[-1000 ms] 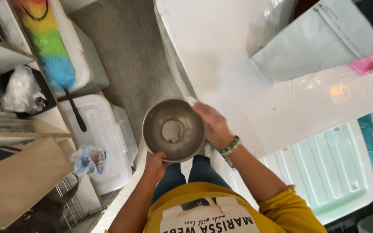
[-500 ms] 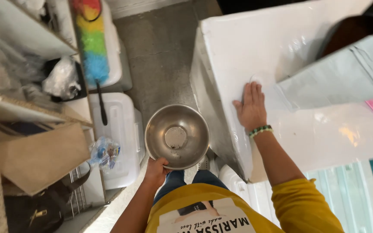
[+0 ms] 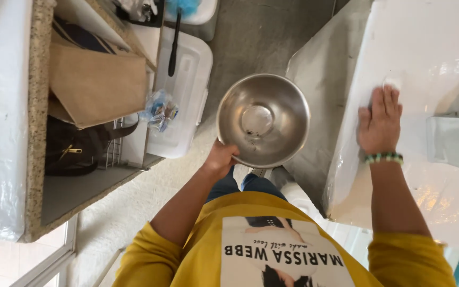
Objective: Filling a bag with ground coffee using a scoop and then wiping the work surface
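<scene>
**Steel bowl in one hand, flat palm on the white table**

The fingers of the left hand (image 3: 221,158) curl closed around the near rim of a round, shiny stainless-steel mixing bowl (image 3: 263,120), thumb over the edge, holding it level in the air above the grey floor (image 3: 251,37). The bowl sits in front of the person's waist, in the gap between the shelving and the table, its inside bare but for a few small dark specks near the flat bottom.

The right hand (image 3: 381,121) lies palm down, fingers stretched out and close together, pressed flat on the white plastic-covered table top (image 3: 426,64); it grips nothing. A beaded green and white bracelet (image 3: 383,158) circles that wrist. Just beside the hand, further along the table, lies a pale grey-green folded bag (image 3: 455,141).

Past the bowl, on the floor, stands a white lidded plastic storage box (image 3: 184,79) with a crumpled clear plastic wrapper (image 3: 159,110) at its edge and a black duster handle (image 3: 173,45) lying across it. Beyond that, a speckled granite-edged shelf unit (image 3: 38,106) holds a brown cardboard piece (image 3: 99,85) and a black zipped bag (image 3: 73,151). The person wears a mustard-yellow long-sleeved top (image 3: 187,260).
</scene>
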